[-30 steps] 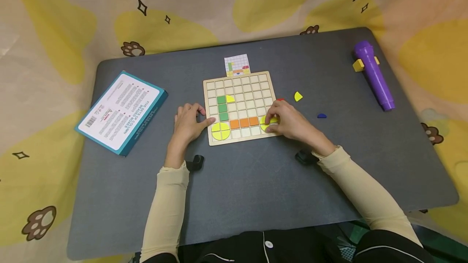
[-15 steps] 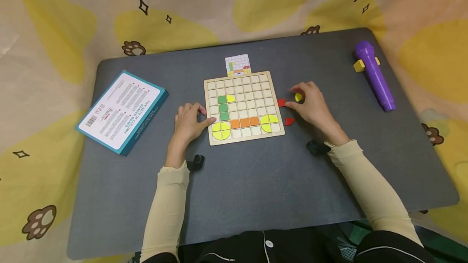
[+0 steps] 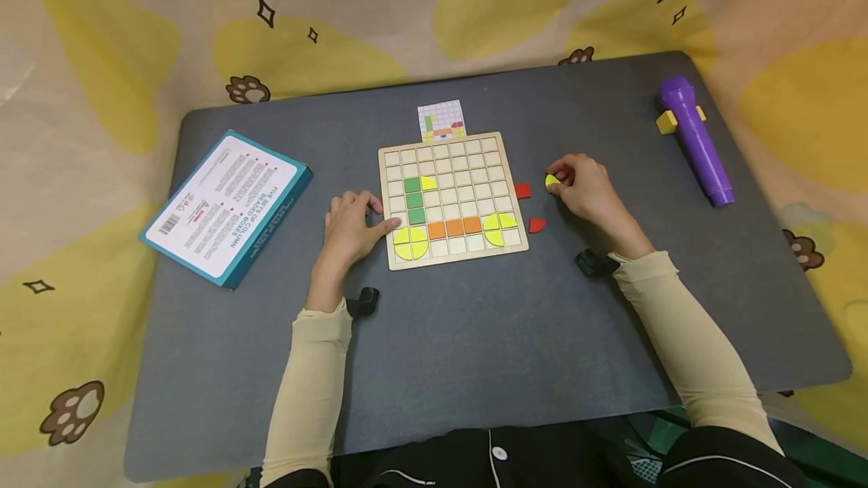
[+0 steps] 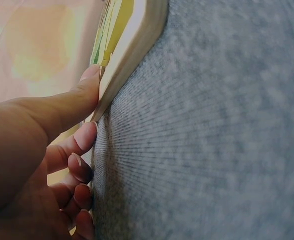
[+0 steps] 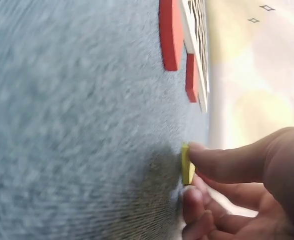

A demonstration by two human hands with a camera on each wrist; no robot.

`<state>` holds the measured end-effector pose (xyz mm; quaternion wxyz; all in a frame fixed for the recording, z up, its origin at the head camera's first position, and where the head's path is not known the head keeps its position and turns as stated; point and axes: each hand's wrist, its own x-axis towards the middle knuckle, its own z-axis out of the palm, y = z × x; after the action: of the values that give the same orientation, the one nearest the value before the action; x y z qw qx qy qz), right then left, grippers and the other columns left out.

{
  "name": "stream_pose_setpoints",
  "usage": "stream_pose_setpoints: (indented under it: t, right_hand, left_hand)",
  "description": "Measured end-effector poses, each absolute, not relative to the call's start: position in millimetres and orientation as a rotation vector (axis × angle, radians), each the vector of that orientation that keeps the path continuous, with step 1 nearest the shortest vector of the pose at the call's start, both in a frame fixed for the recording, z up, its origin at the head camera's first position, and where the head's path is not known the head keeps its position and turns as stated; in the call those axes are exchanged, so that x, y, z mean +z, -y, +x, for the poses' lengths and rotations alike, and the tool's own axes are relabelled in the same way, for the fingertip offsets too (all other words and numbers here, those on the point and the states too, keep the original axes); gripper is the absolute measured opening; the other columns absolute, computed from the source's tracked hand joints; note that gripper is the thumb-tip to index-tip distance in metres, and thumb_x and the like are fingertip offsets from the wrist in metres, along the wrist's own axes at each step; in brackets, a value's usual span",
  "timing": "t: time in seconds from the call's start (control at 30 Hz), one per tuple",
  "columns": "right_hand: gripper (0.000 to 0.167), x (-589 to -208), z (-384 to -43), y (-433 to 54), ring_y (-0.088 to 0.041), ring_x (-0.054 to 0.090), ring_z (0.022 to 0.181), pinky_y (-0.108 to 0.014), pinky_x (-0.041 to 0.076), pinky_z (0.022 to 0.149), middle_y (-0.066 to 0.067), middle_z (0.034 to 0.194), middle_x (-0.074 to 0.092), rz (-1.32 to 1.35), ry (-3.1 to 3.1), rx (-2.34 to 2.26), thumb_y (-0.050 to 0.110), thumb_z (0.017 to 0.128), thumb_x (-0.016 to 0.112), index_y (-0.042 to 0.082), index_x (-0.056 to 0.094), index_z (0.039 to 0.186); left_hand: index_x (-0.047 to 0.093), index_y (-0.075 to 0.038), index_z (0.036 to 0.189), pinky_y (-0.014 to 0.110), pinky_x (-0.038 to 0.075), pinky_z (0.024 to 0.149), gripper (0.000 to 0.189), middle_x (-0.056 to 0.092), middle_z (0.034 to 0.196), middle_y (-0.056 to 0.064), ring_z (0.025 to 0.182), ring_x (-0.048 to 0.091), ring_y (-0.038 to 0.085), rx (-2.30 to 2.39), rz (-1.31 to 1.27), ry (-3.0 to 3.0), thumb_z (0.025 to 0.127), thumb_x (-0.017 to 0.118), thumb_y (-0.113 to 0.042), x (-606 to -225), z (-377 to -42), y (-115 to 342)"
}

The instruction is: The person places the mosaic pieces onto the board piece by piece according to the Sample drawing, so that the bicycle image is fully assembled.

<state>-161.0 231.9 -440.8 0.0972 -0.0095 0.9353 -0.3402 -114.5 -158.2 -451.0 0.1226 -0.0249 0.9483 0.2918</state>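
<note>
My left hand (image 3: 351,228) pinches the left edge of a wooden grid board (image 3: 461,257), thumb on its rim and index finger at its side. Green square tiles (image 3: 414,199), orange square tiles (image 3: 454,227) and yellow quarter-circle tiles (image 3: 410,243) fill some cells. Right of the board, my right hand (image 3: 586,187) pinches a loose yellow quarter-circle tile (image 3: 552,181) between thumb and fingers. In the right wrist view this yellow tile (image 5: 186,167) stands close over the table. A red square tile (image 3: 522,190) lies against the board's right edge, and a red quarter-circle tile (image 3: 537,225) just below it.
A small pattern card (image 3: 441,120) lies at the board's far edge. On the left is a teal and white box (image 3: 224,205). A purple microphone (image 3: 695,141) with yellow blocks (image 3: 667,123) beside it rests at the right on the grey table (image 3: 461,345).
My right hand has left the yellow tiles at the board's lower right, moved right and taken hold of the loose yellow tile. Both red tiles came into view. My left hand has stayed put.
</note>
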Motion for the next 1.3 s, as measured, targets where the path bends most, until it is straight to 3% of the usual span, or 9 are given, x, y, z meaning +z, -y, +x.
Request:
stream_pose_setpoints:
  t: [0.23, 0.47, 0.73, 0.97, 1.3]
  right_hand:
    - [0.021, -438.5, -151.5, -228.3, -0.031, 0.057, 0.089, -0.037, 0.042, 0.078, -0.02, 0.1, 0.063, -0.003, -2.778, -1.094, 0.005, 0.095, 0.076, -0.002, 0.064, 0.11]
    - [0.029, -441.3, -132.8, -217.8, -0.029, 0.056, 0.088, -0.034, 0.042, 0.077, -0.017, 0.106, 0.066, -0.255, -2.775, -1.189, 0.001, 0.1, 0.069, 0.006, 0.075, 0.128]
    - [0.01, -437.0, -117.2, -204.5, -0.021, 0.061, 0.075, -0.024, 0.044, 0.065, -0.01, 0.096, 0.079, -0.272, -2.717, -1.273, 0.01, 0.094, 0.081, 0.009, 0.081, 0.104]
    - [0.01, -439.6, -108.5, -195.6, -0.013, 0.067, 0.075, -0.025, 0.045, 0.065, -0.008, 0.086, 0.079, -0.13, -2.593, -1.213, 0.016, 0.09, 0.087, 0.009, 0.081, 0.095]
    - [0.015, -446.7, -106.9, -189.4, -0.018, 0.061, 0.071, -0.028, 0.044, 0.063, -0.01, 0.082, 0.074, -0.12, -2.638, -1.166, 0.015, 0.087, 0.089, 0.006, 0.078, 0.091]
  left_hand:
    - [0.058, -0.009, 0.108, 0.047, 0.026, 0.092, 0.04, 0.047, 0.111, 0.014, 0.112, 0.037, 0.035, 0.861, -0.078, -2.757, 0.097, 0.078, -0.042, -452.4, -114.0, 158.0]
    - [0.058, -0.009, 0.109, 0.047, 0.027, 0.092, 0.04, 0.047, 0.11, 0.014, 0.112, 0.037, 0.035, 0.846, -0.068, -2.766, 0.097, 0.078, -0.042, -452.7, -114.6, 157.8]
    - [0.059, -0.008, 0.11, 0.048, 0.027, 0.093, 0.04, 0.047, 0.111, 0.015, 0.113, 0.037, 0.035, 0.85, -0.066, -2.768, 0.097, 0.078, -0.041, -451.6, -114.6, 158.5]
    - [0.058, -0.009, 0.11, 0.047, 0.028, 0.093, 0.04, 0.046, 0.111, 0.014, 0.113, 0.037, 0.035, 0.842, -0.071, -2.767, 0.097, 0.078, -0.041, -452.8, -114.2, 159.4]
    - [0.058, -0.009, 0.109, 0.048, 0.028, 0.093, 0.04, 0.046, 0.111, 0.014, 0.113, 0.037, 0.035, 0.846, -0.074, -2.761, 0.097, 0.078, -0.041, -450.7, -115.5, 157.9]
